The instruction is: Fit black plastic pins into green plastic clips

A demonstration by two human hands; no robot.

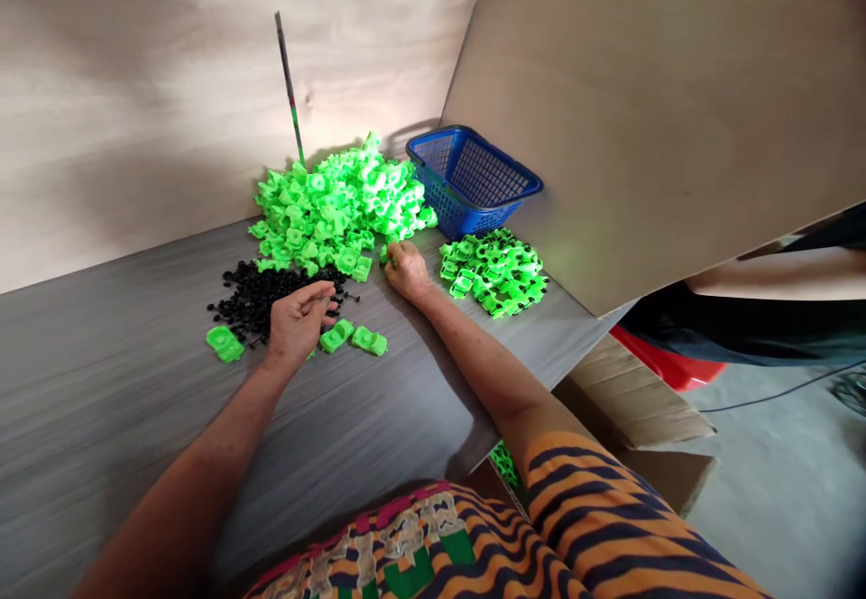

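My left hand point(296, 324) is over the near edge of a pile of small black wheels and axles point(253, 297). Its fingers are closed together, and whatever lies between them is too small to make out. My right hand point(407, 271) is closed around a bright green toy car body point(385, 254), mostly hidden by the fingers. Beyond both hands rises a big heap of green car bodies point(325, 207). Close to my left hand lie loose car bodies point(369, 340), two on its right and another green car body point(225, 344) on its left.
Right of my right hand lies a pile of green cars with black wheels point(497, 274). A blue plastic basket point(480, 220) stands behind it against the board wall point(642, 112). A thin rod point(289, 85) leans at the back. Cardboard boxes point(636, 391) and another person's arm point(778, 274) are off the table's right side.
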